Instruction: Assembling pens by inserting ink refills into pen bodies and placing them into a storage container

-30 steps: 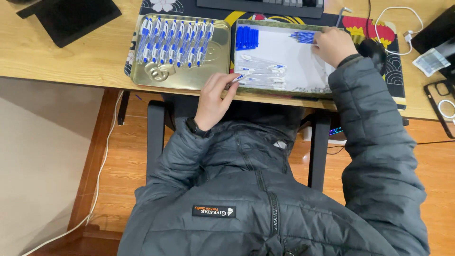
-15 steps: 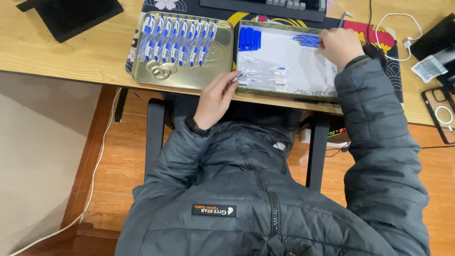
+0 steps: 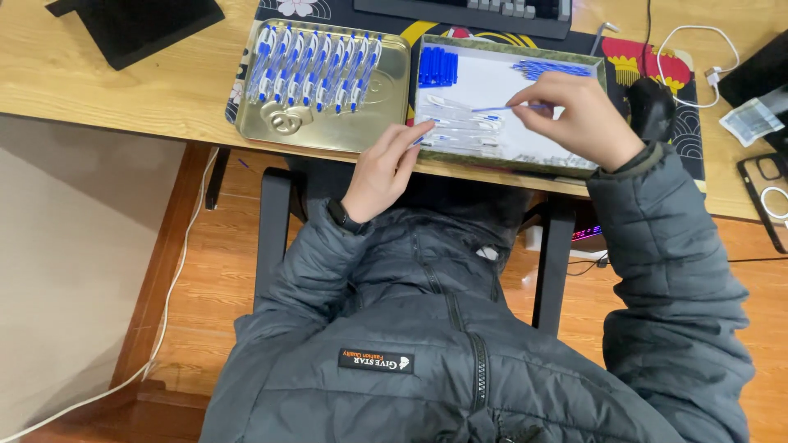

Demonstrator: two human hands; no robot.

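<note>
1. My right hand [image 3: 574, 115] pinches a thin blue refill [image 3: 492, 108] between thumb and fingers, above the white-lined tray [image 3: 509, 164].
2. My left hand [image 3: 382, 168] rests its loosely curled fingers on clear pen barrels [image 3: 460, 135] at the tray's near-left edge.
3. Assembled pens [image 3: 316, 70] fill the gold tray [image 3: 328, 131] on the surface [image 3: 98, 90].

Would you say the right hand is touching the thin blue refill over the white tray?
Touching: the head view shows the right hand pinching the thin blue refill between its fingertips.
</note>
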